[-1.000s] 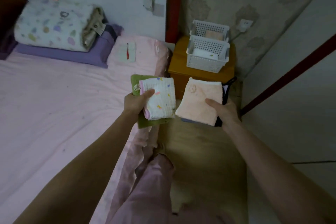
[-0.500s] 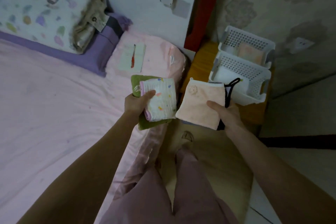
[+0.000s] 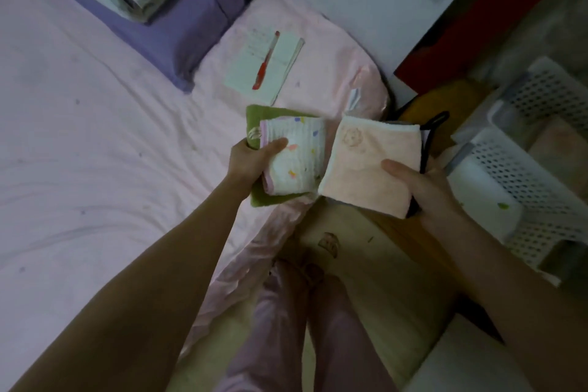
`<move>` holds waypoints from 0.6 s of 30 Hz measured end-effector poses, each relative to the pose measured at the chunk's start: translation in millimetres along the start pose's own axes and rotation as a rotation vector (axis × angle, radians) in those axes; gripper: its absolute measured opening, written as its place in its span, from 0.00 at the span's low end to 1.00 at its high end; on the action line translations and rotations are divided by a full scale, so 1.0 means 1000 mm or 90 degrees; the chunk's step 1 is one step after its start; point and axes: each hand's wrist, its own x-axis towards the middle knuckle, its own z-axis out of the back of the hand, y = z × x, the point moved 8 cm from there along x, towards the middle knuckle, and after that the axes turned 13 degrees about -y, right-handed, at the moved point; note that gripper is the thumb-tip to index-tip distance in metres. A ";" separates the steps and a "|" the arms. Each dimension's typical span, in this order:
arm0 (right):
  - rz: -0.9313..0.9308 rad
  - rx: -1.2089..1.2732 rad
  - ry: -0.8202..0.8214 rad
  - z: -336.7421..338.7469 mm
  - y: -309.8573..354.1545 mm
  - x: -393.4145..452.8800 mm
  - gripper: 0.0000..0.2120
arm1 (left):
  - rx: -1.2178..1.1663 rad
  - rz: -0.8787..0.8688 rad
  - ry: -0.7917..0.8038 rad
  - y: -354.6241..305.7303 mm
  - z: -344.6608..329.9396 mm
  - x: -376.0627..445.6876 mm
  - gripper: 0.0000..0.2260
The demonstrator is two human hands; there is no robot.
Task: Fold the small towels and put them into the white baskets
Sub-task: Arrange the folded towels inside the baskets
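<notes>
My left hand (image 3: 251, 159) grips a folded white towel with coloured spots (image 3: 294, 157) stacked on a folded green towel (image 3: 270, 199), thumb on top. My right hand (image 3: 420, 183) holds a folded peach towel (image 3: 362, 169) with a dark towel with a black loop (image 3: 428, 134) beneath it. Both stacks hover over the bed's corner. Two white baskets stand at the right: the near one (image 3: 521, 200) holds a white folded towel (image 3: 480, 197), the far one (image 3: 553, 92) holds a pinkish towel (image 3: 563, 146).
The pink bed (image 3: 95, 169) fills the left, with a purple pillow (image 3: 178, 25), a folded patterned blanket and a paper with a red pen (image 3: 265, 64). The baskets sit on an orange stand (image 3: 445, 102). My legs in pink trousers are below.
The view has swung closer and down towards the bed's corner, so the baskets now lie at the right edge. Both hands keep the same hold on their towel stacks.
</notes>
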 end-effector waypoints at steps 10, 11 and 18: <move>-0.017 -0.007 0.066 -0.071 -0.015 0.019 0.25 | 0.271 -0.090 -0.136 -0.010 0.031 0.070 0.24; -0.016 -0.004 0.069 -0.075 -0.013 0.018 0.26 | 0.290 -0.079 -0.158 -0.013 0.033 0.069 0.26; -0.014 0.052 0.066 -0.053 0.032 -0.012 0.23 | 0.155 -0.240 -0.030 -0.088 -0.018 -0.019 0.26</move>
